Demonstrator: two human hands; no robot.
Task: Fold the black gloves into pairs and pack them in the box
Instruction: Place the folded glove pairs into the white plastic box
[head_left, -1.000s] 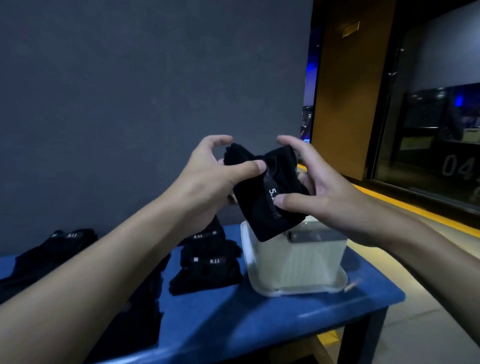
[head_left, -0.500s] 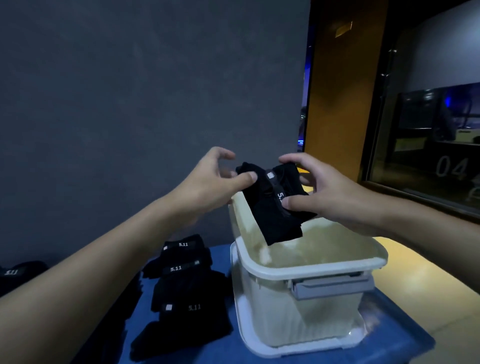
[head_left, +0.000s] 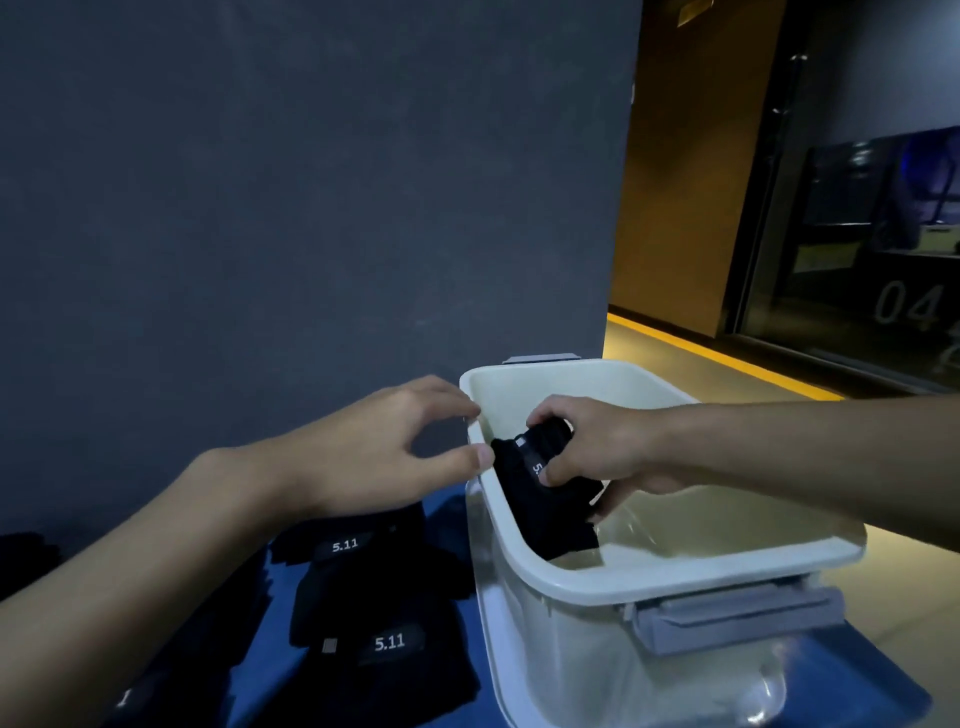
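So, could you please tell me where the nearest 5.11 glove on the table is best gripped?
Probably its labelled band, from above with the left hand: the nearest glove lies flat on the blue table, leaving only its top open, and the box walls off its right side.

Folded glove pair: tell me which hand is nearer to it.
Right. The right hand grips the folded glove pair inside the box; the left hand sits at the box's left rim, holding nothing.

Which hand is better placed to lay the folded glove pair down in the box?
Right. The right hand grips the folded gloves inside the box; the left hand is open at the rim, holding nothing.
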